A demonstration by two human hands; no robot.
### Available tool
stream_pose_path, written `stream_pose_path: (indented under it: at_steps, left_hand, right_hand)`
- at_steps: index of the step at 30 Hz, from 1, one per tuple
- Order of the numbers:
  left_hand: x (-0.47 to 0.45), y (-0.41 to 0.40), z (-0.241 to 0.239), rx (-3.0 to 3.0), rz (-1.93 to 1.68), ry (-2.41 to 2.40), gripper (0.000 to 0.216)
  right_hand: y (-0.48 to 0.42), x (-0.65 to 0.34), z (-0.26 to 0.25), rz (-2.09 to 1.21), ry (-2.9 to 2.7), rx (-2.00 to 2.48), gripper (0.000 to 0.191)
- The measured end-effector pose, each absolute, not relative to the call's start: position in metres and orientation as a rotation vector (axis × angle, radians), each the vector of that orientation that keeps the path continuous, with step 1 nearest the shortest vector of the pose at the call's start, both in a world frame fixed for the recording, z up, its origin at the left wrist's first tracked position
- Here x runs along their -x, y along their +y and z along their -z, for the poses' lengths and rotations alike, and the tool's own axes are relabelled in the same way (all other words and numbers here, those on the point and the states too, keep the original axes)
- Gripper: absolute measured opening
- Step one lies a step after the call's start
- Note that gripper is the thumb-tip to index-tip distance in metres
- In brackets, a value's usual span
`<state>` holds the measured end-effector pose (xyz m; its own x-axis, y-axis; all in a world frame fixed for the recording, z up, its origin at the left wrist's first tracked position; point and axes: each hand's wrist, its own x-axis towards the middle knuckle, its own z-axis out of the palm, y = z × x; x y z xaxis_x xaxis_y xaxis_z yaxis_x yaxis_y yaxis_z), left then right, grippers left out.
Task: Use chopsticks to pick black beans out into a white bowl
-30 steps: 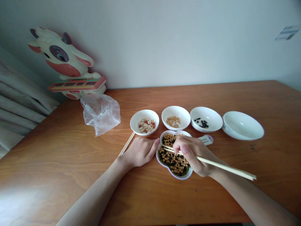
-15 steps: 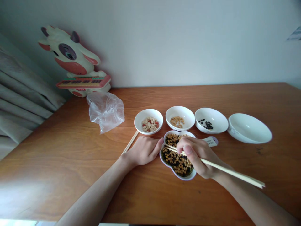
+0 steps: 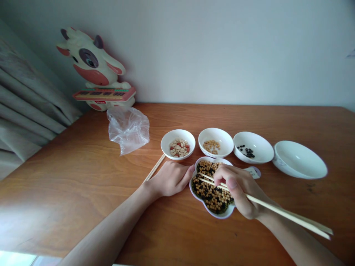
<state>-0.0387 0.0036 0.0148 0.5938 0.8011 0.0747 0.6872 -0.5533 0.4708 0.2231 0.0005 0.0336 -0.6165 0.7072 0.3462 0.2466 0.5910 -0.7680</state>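
Observation:
My right hand (image 3: 240, 186) is closed round a pair of wooden chopsticks (image 3: 288, 214). Their tips are slightly apart over the left part of a flower-shaped dish (image 3: 203, 204). Yellow soybeans (image 3: 215, 199) lie mixed in it with black beans and small green ones. My left hand (image 3: 173, 177) rests on the table, fingers curled, with the fingertips at the dish's left rim. Behind stand a white bowl (image 3: 164, 147) of pale flat seeds and some reddish pieces, a bowl (image 3: 226, 142) with soybeans, and a bowl (image 3: 263, 149) with black beans.
At the right stands an empty white bowl (image 3: 301, 159). A second pair of chopsticks (image 3: 154, 168) lies partly behind my left wrist. A crumpled clear plastic bag (image 3: 129, 129) lies in front of a cow-shaped toy keyboard (image 3: 102, 94). A labelled tag (image 3: 253, 172) shows beyond my right hand.
The view has shifted a little. My right hand has moved slightly right over the dish, and the chopstick tips are a little farther apart. My left hand stays at the rim.

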Motion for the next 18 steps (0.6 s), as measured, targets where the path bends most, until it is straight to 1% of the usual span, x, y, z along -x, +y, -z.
stream_pose_path:
  at_steps: [5,12,18]
  left_hand:
    - [0.0393,0.0038,-0.0148,-2.434,-0.391,1.202,0.056]
    - [0.0398,0.004,-0.0125,-2.401,-0.376,1.204,0.053]
    - [0.0406,0.0037,-0.0118,-2.402,-0.388,1.191,0.054]
  right_hand:
    - [-0.0003,-0.2264,-0.035,-0.919,-2.216,0.701,0.046]
    - [0.0024,-0.2236,-0.0306,-0.864,-2.272,0.643,0.036]
    - [0.0014,-0.2228,-0.0294,-0.848,-2.226,0.618,0.038]
